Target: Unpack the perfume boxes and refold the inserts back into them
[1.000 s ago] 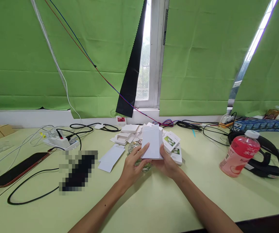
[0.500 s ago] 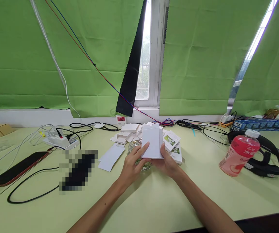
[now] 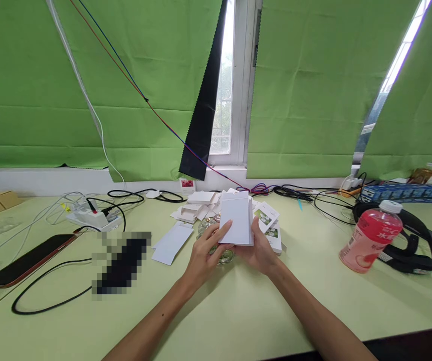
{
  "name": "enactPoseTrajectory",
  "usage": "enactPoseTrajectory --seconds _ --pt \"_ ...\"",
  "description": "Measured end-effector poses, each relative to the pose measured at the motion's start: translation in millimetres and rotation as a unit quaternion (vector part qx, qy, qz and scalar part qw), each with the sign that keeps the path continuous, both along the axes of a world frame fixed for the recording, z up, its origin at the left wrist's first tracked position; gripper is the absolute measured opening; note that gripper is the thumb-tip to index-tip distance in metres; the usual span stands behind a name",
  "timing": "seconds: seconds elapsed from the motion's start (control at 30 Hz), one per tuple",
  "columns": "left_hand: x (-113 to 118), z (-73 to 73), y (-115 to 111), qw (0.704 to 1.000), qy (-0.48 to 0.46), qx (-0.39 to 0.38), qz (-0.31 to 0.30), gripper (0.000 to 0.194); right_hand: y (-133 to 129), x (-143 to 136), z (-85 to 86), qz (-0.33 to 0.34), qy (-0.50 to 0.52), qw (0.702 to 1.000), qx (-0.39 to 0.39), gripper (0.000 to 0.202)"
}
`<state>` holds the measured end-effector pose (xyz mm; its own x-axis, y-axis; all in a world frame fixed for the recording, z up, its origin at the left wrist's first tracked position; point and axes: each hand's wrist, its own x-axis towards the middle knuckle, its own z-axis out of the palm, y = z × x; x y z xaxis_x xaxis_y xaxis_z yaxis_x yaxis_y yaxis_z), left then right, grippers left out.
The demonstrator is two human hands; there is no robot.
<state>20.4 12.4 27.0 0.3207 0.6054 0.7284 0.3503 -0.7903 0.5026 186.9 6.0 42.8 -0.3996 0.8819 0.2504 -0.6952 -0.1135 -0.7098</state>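
A flat white box (image 3: 234, 218) is held between my two hands over the table, its plain face towards me. My left hand (image 3: 207, 250) grips its lower left edge, fingers across the face. Along the lower right edge, my right hand (image 3: 259, 249) holds it, thumb up the side. Behind and below lie glassy round items (image 3: 225, 256), partly hidden by my hands. White boxes with a green and white flower picture (image 3: 275, 235) lie to the right. More white boxes (image 3: 201, 198) are heaped behind, and flat white pieces (image 3: 173, 243) lie to the left.
A pink bottle (image 3: 370, 238) stands at the right before a black headset (image 3: 413, 245). At the left are a power strip (image 3: 91, 215), a phone (image 3: 30, 259), cables and a pixelated dark object (image 3: 122, 265). A blue box (image 3: 404, 193) sits at the back right.
My right thumb has shifted slightly upward along the box edge. Otherwise the hands and the box look nearly the same.
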Motion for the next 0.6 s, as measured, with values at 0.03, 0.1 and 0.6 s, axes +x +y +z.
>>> enactPoseTrajectory --seconds 0.03,0.1,0.6 --pt "0.3 0.3 -0.1 1.000 -0.002 0.002 -0.002 0.054 0.0 -0.1 0.6 0.003 0.001 1.000 0.003 0.062" --pt "0.7 0.8 -0.1 1.000 -0.004 0.006 -0.004 0.055 0.1 -0.1 1.3 0.006 -0.004 1.000 0.006 0.063" --pt "-1.4 -3.4 3.5 1.000 0.018 0.002 0.000 0.054 2.2 -0.3 1.2 0.007 -0.029 0.999 0.012 0.066"
